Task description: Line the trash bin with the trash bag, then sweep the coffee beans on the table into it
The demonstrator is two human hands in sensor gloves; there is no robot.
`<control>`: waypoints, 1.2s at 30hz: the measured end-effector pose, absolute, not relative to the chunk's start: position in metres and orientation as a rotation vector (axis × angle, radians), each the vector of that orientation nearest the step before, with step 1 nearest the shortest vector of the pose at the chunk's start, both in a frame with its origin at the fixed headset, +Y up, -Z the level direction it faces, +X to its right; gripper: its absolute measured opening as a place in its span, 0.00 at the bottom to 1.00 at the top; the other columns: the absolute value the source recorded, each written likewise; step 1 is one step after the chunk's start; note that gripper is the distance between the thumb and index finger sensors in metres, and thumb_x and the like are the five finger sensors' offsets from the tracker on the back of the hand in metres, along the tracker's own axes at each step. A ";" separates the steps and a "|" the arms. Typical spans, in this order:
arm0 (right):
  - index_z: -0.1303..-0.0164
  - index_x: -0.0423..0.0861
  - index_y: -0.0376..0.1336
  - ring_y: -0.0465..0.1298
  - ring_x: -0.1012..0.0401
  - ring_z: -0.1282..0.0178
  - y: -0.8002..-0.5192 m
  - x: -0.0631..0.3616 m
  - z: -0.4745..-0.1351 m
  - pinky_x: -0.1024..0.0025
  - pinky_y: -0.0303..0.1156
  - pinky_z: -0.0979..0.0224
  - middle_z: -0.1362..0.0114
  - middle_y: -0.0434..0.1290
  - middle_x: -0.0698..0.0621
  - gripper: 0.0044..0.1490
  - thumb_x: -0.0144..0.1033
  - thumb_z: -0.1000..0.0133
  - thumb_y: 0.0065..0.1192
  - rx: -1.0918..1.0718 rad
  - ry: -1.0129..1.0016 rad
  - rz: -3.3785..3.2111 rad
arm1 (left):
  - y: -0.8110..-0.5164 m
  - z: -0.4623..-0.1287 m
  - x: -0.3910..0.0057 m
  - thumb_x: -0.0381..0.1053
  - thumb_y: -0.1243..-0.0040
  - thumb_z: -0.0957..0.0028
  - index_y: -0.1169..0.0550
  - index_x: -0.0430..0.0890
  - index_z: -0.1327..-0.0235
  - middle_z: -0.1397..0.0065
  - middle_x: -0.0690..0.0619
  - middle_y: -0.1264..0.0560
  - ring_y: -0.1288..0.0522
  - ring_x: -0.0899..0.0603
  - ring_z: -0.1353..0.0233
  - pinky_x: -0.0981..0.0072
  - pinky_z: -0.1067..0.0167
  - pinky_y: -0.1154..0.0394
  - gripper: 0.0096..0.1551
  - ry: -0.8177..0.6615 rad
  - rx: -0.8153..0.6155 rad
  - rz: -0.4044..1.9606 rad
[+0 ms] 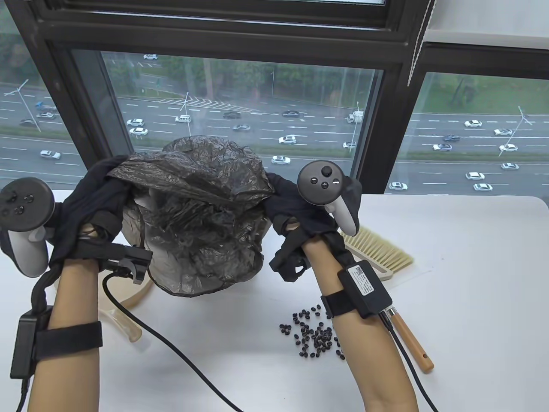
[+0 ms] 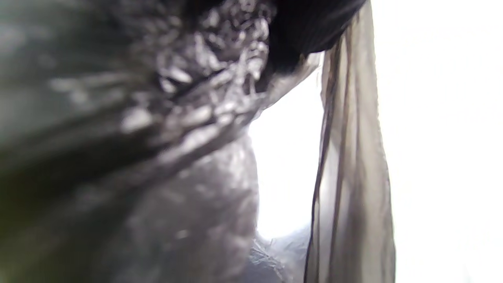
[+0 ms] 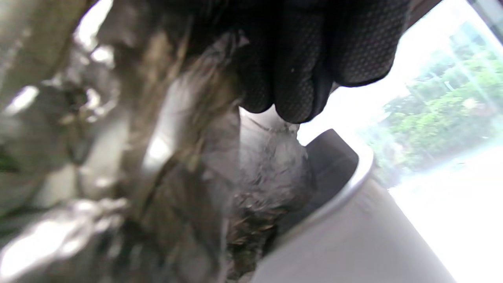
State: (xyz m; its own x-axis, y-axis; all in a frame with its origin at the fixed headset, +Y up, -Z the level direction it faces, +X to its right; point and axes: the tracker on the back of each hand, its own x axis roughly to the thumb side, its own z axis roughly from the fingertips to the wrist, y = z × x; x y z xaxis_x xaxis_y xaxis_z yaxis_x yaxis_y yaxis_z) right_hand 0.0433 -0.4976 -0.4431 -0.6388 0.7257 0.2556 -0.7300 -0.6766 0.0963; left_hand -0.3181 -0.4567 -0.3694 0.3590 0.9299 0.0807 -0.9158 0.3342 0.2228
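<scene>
A thin dark grey trash bag (image 1: 201, 201) is draped over the white trash bin (image 1: 136, 214), hiding most of it. My left hand (image 1: 101, 193) grips the bag's left edge and my right hand (image 1: 285, 199) grips its right edge, holding the plastic stretched between them. In the right wrist view my curled fingers (image 3: 298, 78) pinch the bag (image 3: 188, 157) just above the bin's white rim (image 3: 353, 181). The left wrist view is filled with blurred bag plastic (image 2: 157, 137). A small heap of coffee beans (image 1: 313, 334) lies on the white table (image 1: 472, 279) near my right forearm.
A hand brush (image 1: 377, 253) with pale bristles and a wooden handle (image 1: 411, 343) lies right of the bin, partly under my right arm. A beige dustpan (image 1: 124, 317) lies under my left forearm. A black cable (image 1: 163, 343) trails over the table. The window stands behind.
</scene>
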 end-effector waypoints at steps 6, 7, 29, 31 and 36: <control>0.29 0.45 0.62 0.82 0.47 0.42 -0.517 0.059 -0.451 0.49 0.75 0.38 0.36 0.78 0.43 0.34 0.50 0.42 0.58 0.300 0.126 2.311 | -0.473 -0.403 -0.326 0.55 0.47 0.35 0.27 0.53 0.29 0.29 0.50 0.19 0.13 0.45 0.39 0.48 0.40 0.21 0.22 0.158 0.158 1.320; 0.26 0.44 0.58 0.79 0.45 0.38 -0.518 0.060 -0.449 0.47 0.72 0.35 0.32 0.75 0.41 0.38 0.52 0.42 0.58 0.332 0.159 2.371 | -0.475 -0.408 -0.327 0.55 0.47 0.35 0.27 0.53 0.29 0.30 0.50 0.19 0.13 0.45 0.40 0.49 0.40 0.21 0.22 0.178 0.158 1.319; 0.18 0.52 0.37 0.38 0.46 0.12 -0.539 0.003 -0.330 0.41 0.35 0.15 0.12 0.38 0.47 0.67 0.62 0.59 0.69 1.266 -0.667 2.946 | -0.514 -0.428 -0.347 0.57 0.50 0.34 0.29 0.50 0.27 0.29 0.48 0.20 0.13 0.46 0.41 0.50 0.41 0.21 0.25 0.422 0.108 1.311; 0.19 0.53 0.40 0.39 0.47 0.11 -0.549 -0.003 -0.341 0.41 0.35 0.15 0.12 0.39 0.48 0.63 0.59 0.57 0.69 1.192 -0.725 3.037 | -0.511 -0.424 -0.347 0.57 0.50 0.35 0.30 0.50 0.26 0.29 0.47 0.20 0.13 0.45 0.40 0.50 0.40 0.21 0.26 0.388 0.126 1.269; 0.34 0.57 0.63 0.61 0.50 0.16 -0.554 0.010 -0.381 0.43 0.51 0.16 0.19 0.63 0.53 0.27 0.42 0.46 0.58 0.885 -0.751 2.779 | -0.507 -0.406 -0.345 0.66 0.45 0.39 0.39 0.47 0.17 0.16 0.41 0.33 0.30 0.31 0.20 0.35 0.28 0.35 0.42 0.235 0.099 1.149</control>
